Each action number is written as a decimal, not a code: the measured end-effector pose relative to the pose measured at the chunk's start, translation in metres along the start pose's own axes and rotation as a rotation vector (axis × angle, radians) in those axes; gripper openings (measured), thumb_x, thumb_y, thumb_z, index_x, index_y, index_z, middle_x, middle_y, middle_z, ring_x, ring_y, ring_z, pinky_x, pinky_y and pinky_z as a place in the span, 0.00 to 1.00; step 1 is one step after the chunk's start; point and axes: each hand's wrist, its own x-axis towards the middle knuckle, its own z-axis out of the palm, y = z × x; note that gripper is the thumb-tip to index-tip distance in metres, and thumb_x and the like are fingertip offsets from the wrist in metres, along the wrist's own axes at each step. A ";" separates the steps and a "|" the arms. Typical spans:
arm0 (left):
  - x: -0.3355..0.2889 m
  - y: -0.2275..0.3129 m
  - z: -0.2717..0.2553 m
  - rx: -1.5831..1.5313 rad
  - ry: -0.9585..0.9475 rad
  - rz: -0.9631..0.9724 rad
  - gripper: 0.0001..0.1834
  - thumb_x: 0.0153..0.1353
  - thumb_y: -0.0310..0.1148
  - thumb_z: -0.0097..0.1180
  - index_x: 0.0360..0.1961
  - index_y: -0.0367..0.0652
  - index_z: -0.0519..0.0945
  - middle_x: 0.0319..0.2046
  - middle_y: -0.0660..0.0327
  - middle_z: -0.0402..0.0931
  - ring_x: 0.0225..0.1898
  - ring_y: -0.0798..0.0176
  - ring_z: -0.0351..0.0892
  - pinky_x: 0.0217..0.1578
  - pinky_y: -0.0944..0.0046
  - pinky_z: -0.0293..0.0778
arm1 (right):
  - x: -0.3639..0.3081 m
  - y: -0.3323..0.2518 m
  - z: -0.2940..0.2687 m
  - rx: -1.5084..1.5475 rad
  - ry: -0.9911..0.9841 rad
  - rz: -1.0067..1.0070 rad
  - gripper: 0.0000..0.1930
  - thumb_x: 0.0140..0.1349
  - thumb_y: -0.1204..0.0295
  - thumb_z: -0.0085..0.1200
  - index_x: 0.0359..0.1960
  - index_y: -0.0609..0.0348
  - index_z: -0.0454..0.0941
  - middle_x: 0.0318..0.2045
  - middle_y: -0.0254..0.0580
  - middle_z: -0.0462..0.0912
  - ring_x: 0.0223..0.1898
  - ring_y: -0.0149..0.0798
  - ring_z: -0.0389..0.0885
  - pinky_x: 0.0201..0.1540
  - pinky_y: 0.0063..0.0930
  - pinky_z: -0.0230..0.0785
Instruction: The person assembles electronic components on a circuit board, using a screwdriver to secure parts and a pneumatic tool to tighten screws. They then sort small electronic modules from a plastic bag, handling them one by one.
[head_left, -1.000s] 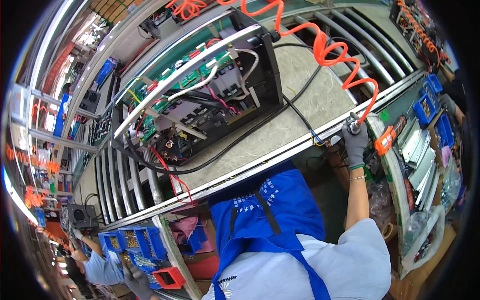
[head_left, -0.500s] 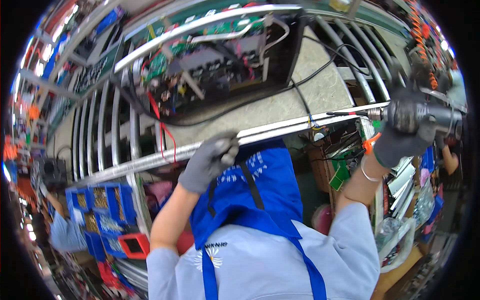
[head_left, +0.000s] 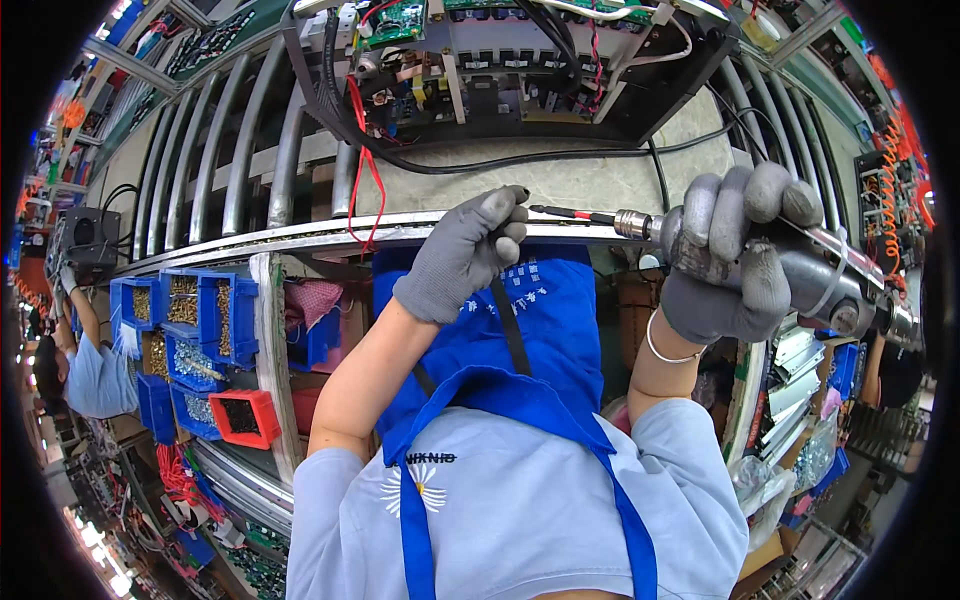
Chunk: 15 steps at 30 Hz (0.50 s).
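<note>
Pale-topped desk (head_left: pixel 600 178), 1, metal edging along its near side. Black metal chassis (head_left: pixel 690 75), 1, open-fronted, on the desk's far part, wiring and boards exposed. Blue bins (head_left: pixel 243 310), a cluster at lower left, holding small hardware. Power screwdriver (head_left: pixel 815 285), 1, grey, cylindrical, at the desk's near edge, right of centre, raised in the right hand (head_left: pixel 735 245), whose fingers are wrapped round the forward body; bit pointing left. Handling, as judged: rigid, fairly heavy, weight towards the rear; smooth casing might slip in knit gloves, so best gripped round the thick barrel. Left hand (head_left: pixel 465 255), 1, gloved, fingers curled in, tips just beside the bit's point; whether they pinch anything cannot be told. Bit (head_left: pixel 575 213), 1, slim, dark with a red band, stiff; likely the part most easily damaged, not a place to take hold.
</note>
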 end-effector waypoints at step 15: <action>0.017 -0.015 0.030 -0.146 -0.011 -0.230 0.20 0.67 0.45 0.56 0.46 0.37 0.75 0.30 0.68 0.70 0.26 0.78 0.68 0.20 0.81 0.70 | -0.018 -0.014 0.002 -0.115 -0.067 -0.064 0.28 0.60 0.72 0.62 0.62 0.58 0.68 0.42 0.45 0.75 0.26 0.28 0.76 0.26 0.26 0.75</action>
